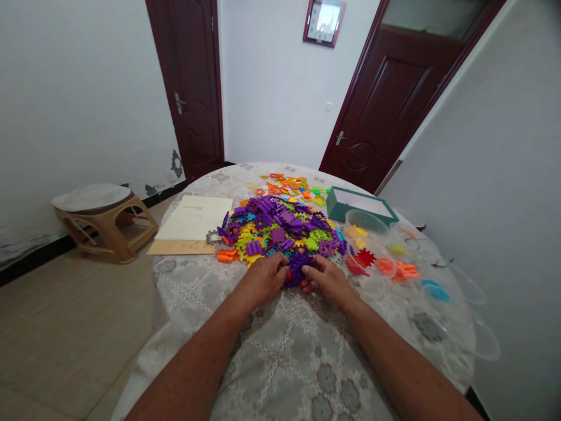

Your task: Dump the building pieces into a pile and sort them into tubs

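Between both hands is a dark purple toothed plastic building piece (300,268), held at the near edge of a heap. My left hand (268,275) grips its left side with fingers closed, and a small red bit shows by the fingertips. My right hand (325,280) pinches its right side between thumb and fingers. Right behind them rises a pile of interlocking plastic pieces (277,235) in purple, yellow, green and blue. Whether the held piece is one part or several joined together I cannot tell.
Clear plastic tubs (367,225) with sorted red, orange and blue pieces stand to the right. A green box (360,204) is behind them. Paper sheets (193,219) lie left of the pile, and orange pieces (284,185) at the back. A stool (105,225) stands left of the table.
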The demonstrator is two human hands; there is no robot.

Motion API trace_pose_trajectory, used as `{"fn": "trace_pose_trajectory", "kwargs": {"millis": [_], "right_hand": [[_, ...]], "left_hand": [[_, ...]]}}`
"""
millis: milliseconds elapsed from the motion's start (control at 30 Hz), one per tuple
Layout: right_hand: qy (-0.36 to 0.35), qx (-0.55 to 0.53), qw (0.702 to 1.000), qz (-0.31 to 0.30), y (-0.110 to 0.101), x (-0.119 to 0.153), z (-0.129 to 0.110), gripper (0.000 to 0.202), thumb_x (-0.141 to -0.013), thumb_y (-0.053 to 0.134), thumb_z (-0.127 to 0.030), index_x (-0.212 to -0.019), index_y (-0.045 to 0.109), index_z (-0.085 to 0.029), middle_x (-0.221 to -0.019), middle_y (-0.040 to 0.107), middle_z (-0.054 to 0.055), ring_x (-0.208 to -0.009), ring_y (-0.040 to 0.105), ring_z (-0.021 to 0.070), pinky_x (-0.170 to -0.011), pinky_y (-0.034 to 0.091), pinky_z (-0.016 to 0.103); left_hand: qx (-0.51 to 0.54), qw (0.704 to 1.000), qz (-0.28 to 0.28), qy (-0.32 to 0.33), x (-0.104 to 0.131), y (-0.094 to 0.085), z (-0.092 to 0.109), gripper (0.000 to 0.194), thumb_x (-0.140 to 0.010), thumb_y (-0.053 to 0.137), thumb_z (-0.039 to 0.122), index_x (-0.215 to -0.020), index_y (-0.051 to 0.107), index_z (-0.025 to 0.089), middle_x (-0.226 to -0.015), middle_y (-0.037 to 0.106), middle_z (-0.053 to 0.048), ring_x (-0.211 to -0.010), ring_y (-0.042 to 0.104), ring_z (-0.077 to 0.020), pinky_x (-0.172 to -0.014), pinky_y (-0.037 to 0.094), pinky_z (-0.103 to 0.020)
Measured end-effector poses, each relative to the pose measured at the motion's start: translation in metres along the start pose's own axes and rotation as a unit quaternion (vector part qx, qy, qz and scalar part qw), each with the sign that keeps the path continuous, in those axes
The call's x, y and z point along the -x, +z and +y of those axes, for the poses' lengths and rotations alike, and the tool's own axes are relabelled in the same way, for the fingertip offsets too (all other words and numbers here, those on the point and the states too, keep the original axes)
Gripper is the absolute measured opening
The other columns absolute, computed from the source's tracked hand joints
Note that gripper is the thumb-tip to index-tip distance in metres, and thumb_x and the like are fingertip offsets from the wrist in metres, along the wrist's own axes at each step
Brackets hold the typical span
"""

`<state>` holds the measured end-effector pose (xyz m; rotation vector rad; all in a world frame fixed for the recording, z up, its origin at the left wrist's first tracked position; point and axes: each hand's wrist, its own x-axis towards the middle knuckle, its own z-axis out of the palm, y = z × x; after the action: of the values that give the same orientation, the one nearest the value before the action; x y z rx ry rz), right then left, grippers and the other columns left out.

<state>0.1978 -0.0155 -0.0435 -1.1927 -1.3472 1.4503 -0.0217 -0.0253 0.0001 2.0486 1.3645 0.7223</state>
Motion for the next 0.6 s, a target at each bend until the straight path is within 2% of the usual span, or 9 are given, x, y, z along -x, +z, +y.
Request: {"fn": "trace_pose_trajectory", "kwargs": {"millis": [167, 367, 500, 600], "right_hand": [[-0.011, -0.007, 0.999, 0.033, 0.005, -0.001, 0.002, 0.042, -0.085, 0.074, -0.051, -0.11, 0.062, -0.02, -0.071, 0.073, 0.001, -0.055, 0.068, 0.0156, -0.055, 0.056, 0.027], [-0.027, 0.005, 0.994, 0.104, -0.003, -0.004, 0.002, 0.042, -0.081, 0.075, -0.053, -0.104, 0.06, -0.021, -0.065, 0.068, -0.002, -0.053, 0.065, 0.0164, -0.053, 0.054, 0.028], [-0.057, 0.064, 0.987, 0.138, -0.01, -0.005, 0.003, 0.032, -0.085, 0.072, -0.05, -0.103, 0.063, -0.025, -0.066, 0.067, -0.002, -0.056, 0.064, 0.0198, -0.053, 0.052, 0.031], [-0.078, 0.121, 0.976, 0.164, -0.016, -0.005, 0.006, 0.025, -0.088, 0.068, -0.047, -0.101, 0.066, -0.026, -0.066, 0.066, -0.002, -0.058, 0.063, 0.0224, -0.055, 0.05, 0.034]], "left_hand": [[0.023, 0.999, 0.02, -0.037, -0.005, 0.002, -0.006, 0.014, -0.093, 0.048, 0.023, -0.082, 0.058, 0.022, -0.074, 0.068, 0.0, -0.071, 0.065, -0.0163, -0.065, 0.044, -0.026], [0.162, 0.98, 0.012, -0.114, -0.01, 0.002, -0.013, 0.01, -0.092, 0.048, 0.027, -0.083, 0.05, 0.023, -0.075, 0.07, 0.0, -0.067, 0.069, -0.0156, -0.057, 0.051, -0.024], [0.263, 0.953, 0.002, -0.152, -0.014, 0.002, -0.014, 0.008, -0.09, 0.051, 0.027, -0.083, 0.049, 0.022, -0.076, 0.071, -0.002, -0.072, 0.075, -0.0181, -0.057, 0.057, -0.025], [0.272, 0.946, 0.003, -0.174, -0.016, 0.001, -0.016, 0.009, -0.088, 0.053, 0.028, -0.083, 0.049, 0.022, -0.075, 0.074, -0.003, -0.071, 0.076, -0.0188, -0.059, 0.059, -0.027]]}}
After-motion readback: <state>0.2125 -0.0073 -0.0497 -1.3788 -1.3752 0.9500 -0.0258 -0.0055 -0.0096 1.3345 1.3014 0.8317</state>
